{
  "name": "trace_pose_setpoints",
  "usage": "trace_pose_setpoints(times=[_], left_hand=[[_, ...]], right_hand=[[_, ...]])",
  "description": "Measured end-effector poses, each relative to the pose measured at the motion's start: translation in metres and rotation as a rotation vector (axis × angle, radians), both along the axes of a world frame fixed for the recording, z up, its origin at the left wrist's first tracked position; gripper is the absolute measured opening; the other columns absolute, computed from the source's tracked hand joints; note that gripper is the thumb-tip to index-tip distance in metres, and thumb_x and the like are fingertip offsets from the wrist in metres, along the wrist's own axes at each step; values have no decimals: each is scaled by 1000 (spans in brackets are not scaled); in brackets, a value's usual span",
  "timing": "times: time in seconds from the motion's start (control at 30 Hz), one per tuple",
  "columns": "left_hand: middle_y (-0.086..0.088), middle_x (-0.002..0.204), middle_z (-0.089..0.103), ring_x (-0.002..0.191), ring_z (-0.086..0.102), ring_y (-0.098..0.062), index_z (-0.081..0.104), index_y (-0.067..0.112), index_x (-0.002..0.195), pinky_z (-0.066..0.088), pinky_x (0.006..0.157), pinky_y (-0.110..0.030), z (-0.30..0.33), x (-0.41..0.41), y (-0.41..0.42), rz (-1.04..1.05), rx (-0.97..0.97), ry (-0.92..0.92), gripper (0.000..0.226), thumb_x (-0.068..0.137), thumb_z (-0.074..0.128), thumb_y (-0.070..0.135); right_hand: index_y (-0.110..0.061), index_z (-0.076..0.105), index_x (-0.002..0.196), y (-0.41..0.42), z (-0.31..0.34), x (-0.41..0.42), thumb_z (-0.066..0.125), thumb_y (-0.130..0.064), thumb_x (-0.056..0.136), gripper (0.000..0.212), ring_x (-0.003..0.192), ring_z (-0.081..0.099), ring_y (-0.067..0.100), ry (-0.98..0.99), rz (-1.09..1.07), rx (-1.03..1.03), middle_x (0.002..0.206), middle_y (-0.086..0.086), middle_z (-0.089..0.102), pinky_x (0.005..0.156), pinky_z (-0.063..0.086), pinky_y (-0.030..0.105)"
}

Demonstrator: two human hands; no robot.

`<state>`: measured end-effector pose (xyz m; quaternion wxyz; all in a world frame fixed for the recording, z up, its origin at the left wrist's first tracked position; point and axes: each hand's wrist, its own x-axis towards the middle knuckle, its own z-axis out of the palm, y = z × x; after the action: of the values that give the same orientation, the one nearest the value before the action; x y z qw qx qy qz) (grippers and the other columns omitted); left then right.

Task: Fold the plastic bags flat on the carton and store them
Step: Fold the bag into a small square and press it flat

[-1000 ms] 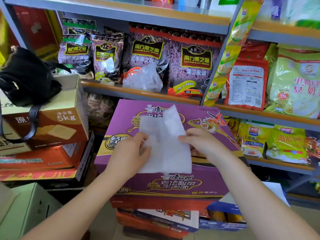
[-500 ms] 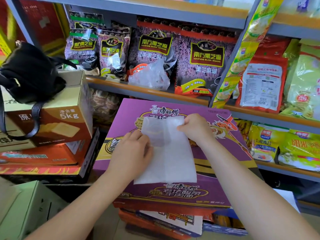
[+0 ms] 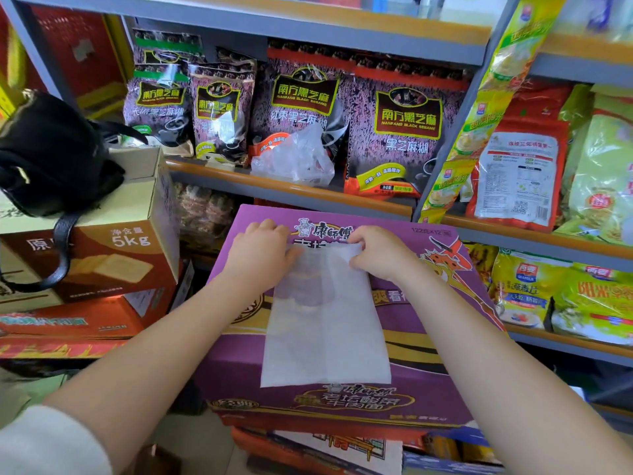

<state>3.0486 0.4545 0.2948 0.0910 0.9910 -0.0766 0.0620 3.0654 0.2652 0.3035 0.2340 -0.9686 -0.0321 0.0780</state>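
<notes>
While on purple carton (image 3: 442,323) | bag (image 3: 325,323) flat | hands (image 3: 260,255) (image 3: 373,252) pinch top

- White plastic bag (image 3: 325,323) lies flat, long side running away from the viewer, on purple noodle carton (image 3: 428,337).
- Left hand (image 3: 260,255) rests on the bag's far left corner, fingers curled.
- Right hand (image 3: 376,252) pinches the far right corner.
- Crumpled clear bag (image 3: 294,159) on shelf (image 3: 219,171) behind, against black sesame packets (image 3: 404,132).
- Black handbag (image 3: 51,156) sits on brown 5kg box (image 3: 120,248) at left.

white plastic bag (image 3: 325,320) flat on purple carton (image 3: 428,337)
</notes>
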Motion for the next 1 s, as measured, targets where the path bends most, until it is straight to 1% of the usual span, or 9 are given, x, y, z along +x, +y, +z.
trace_pose_setpoints(times=[0.13, 0.33, 0.43, 0.57, 0.63, 0.7, 0.8, 0.9, 1.0], left_hand=[[-11, 98, 52, 102, 46, -32, 54, 13, 90, 40, 81, -39, -2, 14, -4, -46, -42, 127, 26, 88, 52, 38], [-1, 70, 47, 74, 48, -24, 45, 10, 84, 31, 56, -31, 6, 30, -3, -73, -401, 85, 19, 89, 55, 25], [-9, 97, 57, 88, 51, -25, 49, 9, 107, 42, 67, -32, 13, 40, -8, -27, -413, 32, 25, 88, 57, 24], [-11, 127, 48, 117, 44, -31, 50, 8, 123, 35, 96, -36, 9, 7, -16, -221, -243, -163, 49, 86, 50, 41], [-4, 139, 42, 126, 39, -23, 45, 14, 131, 27, 103, -27, 8, -28, -20, -406, -270, -11, 70, 80, 26, 59], [8, 155, 10, 140, 11, -12, 19, 29, 145, 5, 111, -21, -1, -51, -24, -562, -115, 184, 79, 75, 6, 65], [17, 147, -16, 141, -11, -10, 1, 42, 143, -10, 112, -22, -16, -58, -26, -634, -14, 229, 70, 78, 0, 69], [14, 152, -9, 142, -6, -11, 13, 43, 142, -9, 110, -18, -18, -60, -27, -597, -94, 190, 68, 79, -3, 60], [9, 155, -6, 143, -1, -12, 16, 40, 143, -14, 102, -8, -17, -63, -30, -556, -141, 172, 61, 85, 6, 56]], right_hand=[[2, 59, 93, 2, 4, 5, 55, -5, 76, 18, 76, 48, 26, 88, 6, -42, 90, 17, 55, 53, 29, 29], [-9, 54, 80, -1, 4, 13, 51, -9, 80, 3, 79, 50, 25, -108, -28, 115, 82, 5, 55, 57, 31, 31], [-14, 55, 85, -7, -1, 27, 52, -13, 83, 4, 76, 51, 23, -192, -77, 164, 71, -4, 51, 55, 36, 30], [-20, 60, 98, -8, -18, 38, 50, -10, 84, 20, 90, 58, 23, -229, -76, 191, 97, 2, 64, 70, 48, 34], [-19, 63, 98, -8, -25, 40, 51, -4, 80, 26, 95, 56, 22, -312, -83, 241, 102, 5, 62, 73, 42, 29], [-18, 67, 90, -7, -27, 37, 54, -2, 76, 24, 93, 54, 21, -414, -120, 310, 97, 6, 63, 74, 40, 28], [-19, 57, 70, -8, -23, 32, 59, -13, 81, 13, 69, 48, 14, -398, -131, 371, 72, -1, 56, 59, 35, 26], [-11, 42, 65, -10, -21, 34, 56, -18, 86, 27, 59, 37, 17, -284, -137, 345, 58, 1, 38, 53, 26, 32], [-11, 38, 63, -9, -19, 42, 52, -17, 87, 28, 66, 41, 24, -230, -159, 226, 64, 5, 41, 58, 29, 32]])
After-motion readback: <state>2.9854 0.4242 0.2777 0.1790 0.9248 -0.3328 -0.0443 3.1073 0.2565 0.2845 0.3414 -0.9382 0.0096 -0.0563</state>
